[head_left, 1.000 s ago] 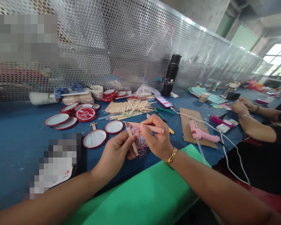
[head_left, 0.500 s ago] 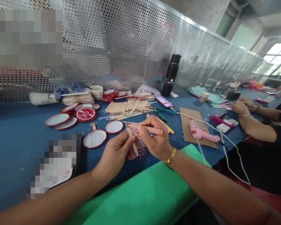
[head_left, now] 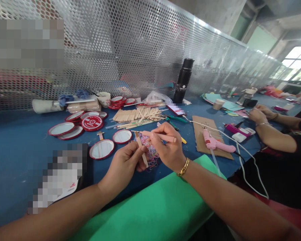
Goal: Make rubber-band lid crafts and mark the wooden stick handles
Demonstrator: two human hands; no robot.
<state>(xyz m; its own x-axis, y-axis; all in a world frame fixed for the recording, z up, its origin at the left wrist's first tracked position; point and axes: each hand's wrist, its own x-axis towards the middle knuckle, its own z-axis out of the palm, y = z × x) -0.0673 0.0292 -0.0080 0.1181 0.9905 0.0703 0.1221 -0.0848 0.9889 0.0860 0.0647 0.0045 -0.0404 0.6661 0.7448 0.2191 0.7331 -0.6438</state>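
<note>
My left hand pinches a wooden craft stick between thumb and fingers; the stick slants upward and its far end is brown. In my right hand is a pink marker pen, gripped like a pencil, its tip pointing left close to the stick's brown end. Whether the tip touches the wood I cannot tell. Beneath both hands lies a tangle of multicoloured thread. Left of them rest two jar lids, a nearer lid with a stick piece beside it and a farther lid.
Craft sticks lie heaped behind my hands, with red lids to the left. A black bottle stands by the mesh partition. Rightward are a pink glue gun on cardboard, white cables and a person's hands. Green cloth lies nearest me.
My right hand has shifted very slightly right with the marker, whose tip sits a little farther from the stick. The left hand and its stick stay nearly still.
</note>
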